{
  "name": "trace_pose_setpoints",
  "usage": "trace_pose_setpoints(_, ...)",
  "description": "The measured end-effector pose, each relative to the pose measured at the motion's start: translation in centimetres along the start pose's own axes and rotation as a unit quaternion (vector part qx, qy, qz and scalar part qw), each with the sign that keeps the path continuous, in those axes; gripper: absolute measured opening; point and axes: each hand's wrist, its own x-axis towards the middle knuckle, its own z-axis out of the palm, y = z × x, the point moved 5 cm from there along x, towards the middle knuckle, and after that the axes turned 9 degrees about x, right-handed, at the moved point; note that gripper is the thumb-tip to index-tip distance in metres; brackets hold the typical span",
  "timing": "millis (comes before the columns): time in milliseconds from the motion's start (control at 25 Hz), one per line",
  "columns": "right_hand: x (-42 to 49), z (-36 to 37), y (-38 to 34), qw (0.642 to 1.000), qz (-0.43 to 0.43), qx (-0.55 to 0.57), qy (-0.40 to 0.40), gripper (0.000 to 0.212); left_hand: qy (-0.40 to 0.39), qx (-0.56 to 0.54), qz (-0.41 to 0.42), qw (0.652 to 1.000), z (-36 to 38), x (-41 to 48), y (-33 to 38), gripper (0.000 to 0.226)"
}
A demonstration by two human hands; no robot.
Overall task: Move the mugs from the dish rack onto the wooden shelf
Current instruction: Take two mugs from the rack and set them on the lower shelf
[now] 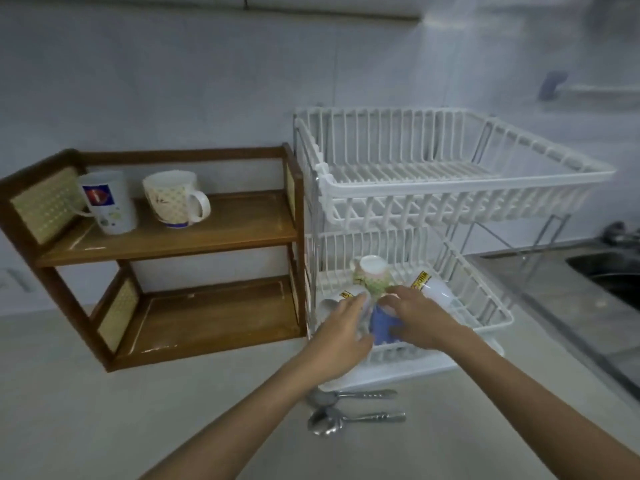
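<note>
Both hands meet low and right of centre in the frame, over the bottom tier of the white dish rack (408, 188). The left hand (341, 336) and the right hand (420, 320) close around a blue mug (382, 327) from either side, fingers curled against its walls; motion blur hides whether it is lifted clear of the rack. Just behind the fingertips an upturned patterned mug (372, 275) stands on the same tier, with a white mug (434, 289) bearing a yellow label lying to its right and another white mug (334, 301) to its left, partly hidden by the left hand. The rack's upper tier holds nothing. On the counter (104, 410) below the rack lie two spoons (349, 408). At the left of the frame, touching the rack, stands the wooden shelf (166, 237), with a tall white cup (109, 202) and a patterned handled mug (175, 197) upright on its top board.
</note>
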Motion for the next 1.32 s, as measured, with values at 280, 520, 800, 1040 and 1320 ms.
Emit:
trace_pose_setpoints(280, 4.9, 1.1, 1.1, 0.97, 0.026, -0.2, -0.139, 0.056, -0.031, 0.188, -0.233, 0.954, 3.8, 6.6, -4.9, 0.104)
trace_pose_setpoints(520, 6.5, 2.6, 0.4, 0.874, 0.076, -0.439, -0.194, 0.04, -0.021, 0.238, -0.231, 0.943, 4.0, 7.1, -4.9, 0.109)
trace_pose_setpoints(800, 5.8, -0.3, 2.0, 0.921, -0.036, -0.371, -0.117, 0.063, 0.081, 0.148, -0.18, 0.969, 3.0, 6.2, -4.1, 0.092)
trace_pose_setpoints(1040, 0.9, -5.7, 10.2, 0.99, 0.071, 0.119, 0.022, 0.074, 0.175, 0.127, -0.187, 0.958, 0.9, 5.1, -1.0, 0.089)
trace_pose_setpoints(1320, -5.6, -0.3, 11.9, 0.678, 0.05, 0.732, 0.046, 0.065, 0.192, 0.05, -0.093, 0.976, -2.1, -0.9, 3.6, 0.094)
